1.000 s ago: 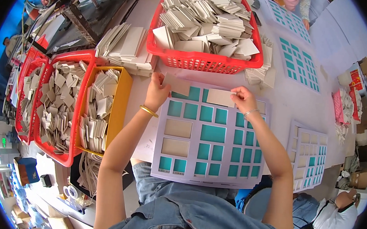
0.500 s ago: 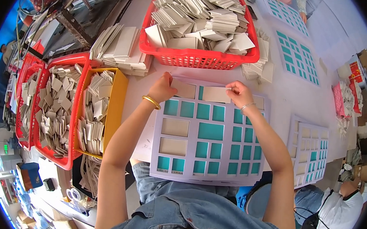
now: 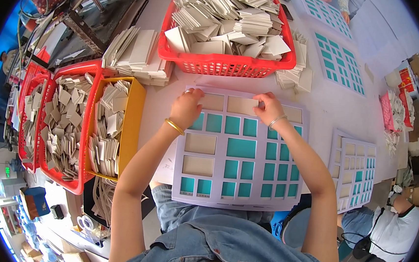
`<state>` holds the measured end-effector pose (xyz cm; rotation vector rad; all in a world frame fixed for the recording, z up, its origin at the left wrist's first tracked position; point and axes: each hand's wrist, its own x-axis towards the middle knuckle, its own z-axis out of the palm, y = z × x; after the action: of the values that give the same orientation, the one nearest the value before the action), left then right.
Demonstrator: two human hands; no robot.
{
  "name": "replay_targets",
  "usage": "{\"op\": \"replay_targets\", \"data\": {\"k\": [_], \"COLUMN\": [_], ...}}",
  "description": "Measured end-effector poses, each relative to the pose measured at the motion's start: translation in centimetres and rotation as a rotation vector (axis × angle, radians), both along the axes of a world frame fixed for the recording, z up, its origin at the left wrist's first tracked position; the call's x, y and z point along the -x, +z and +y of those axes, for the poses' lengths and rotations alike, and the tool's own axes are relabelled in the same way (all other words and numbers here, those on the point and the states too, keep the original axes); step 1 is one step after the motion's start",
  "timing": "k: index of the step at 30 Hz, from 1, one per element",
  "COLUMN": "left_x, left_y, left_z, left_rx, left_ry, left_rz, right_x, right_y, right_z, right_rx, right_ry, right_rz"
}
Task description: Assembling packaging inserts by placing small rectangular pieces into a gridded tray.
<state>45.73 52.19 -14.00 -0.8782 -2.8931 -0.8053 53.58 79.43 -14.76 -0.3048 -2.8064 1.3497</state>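
Note:
In front of me lies a lavender window frame [image 3: 220,151] with rows of rectangular openings, some showing turquoise and some filled with grey cardboard. A long cardboard rectangle [image 3: 241,105] lies in the top middle opening. The bent thumb and finger of my right hand [image 3: 271,110] close around its right end. At the frame's upper left corner, my left hand [image 3: 186,107] curls its fingers over the edge, beside another cardboard piece [image 3: 213,102]. Its fingertips are partly hidden.
Beyond the frame stands a red basket [image 3: 224,65] heaped with cardboard pieces, with stacked cards [image 3: 144,57] beside it. Smaller pieces fill a yellow box [image 3: 132,130] and red baskets [image 3: 79,185] at left. Another part-filled frame [image 3: 352,167] lies right; a co-worker's hand [image 3: 345,16] shows far right.
The long cardboard rectangle has shifted slightly left and now sits in the top middle opening. My right hand moved left with it; my left hand moved slightly down and curled over the frame.

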Motion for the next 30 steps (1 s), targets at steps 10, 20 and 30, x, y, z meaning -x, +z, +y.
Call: {"op": "replay_targets", "data": {"k": [10,20,30], "left_x": [-1.7,-5.7,-1.0], "left_y": [1.7,11.3,9.7], "left_z": [-0.9,-13.9,-38.2], "left_rx": [-0.069,-0.074,-0.22], "left_ry": [-0.175,-0.097,0.59], "left_rz": [0.101,0.271,0.323], "right_x": [-0.6,0.2,7.5], "right_y": [1.6,1.3,9.2], "right_z": [-0.8,-2.1,-15.6], "right_rx": [-0.587,-0.669,-0.632], "right_ry": [0.3,0.466,0.731], "right_rz": [0.194,-0.034,0.334]}}
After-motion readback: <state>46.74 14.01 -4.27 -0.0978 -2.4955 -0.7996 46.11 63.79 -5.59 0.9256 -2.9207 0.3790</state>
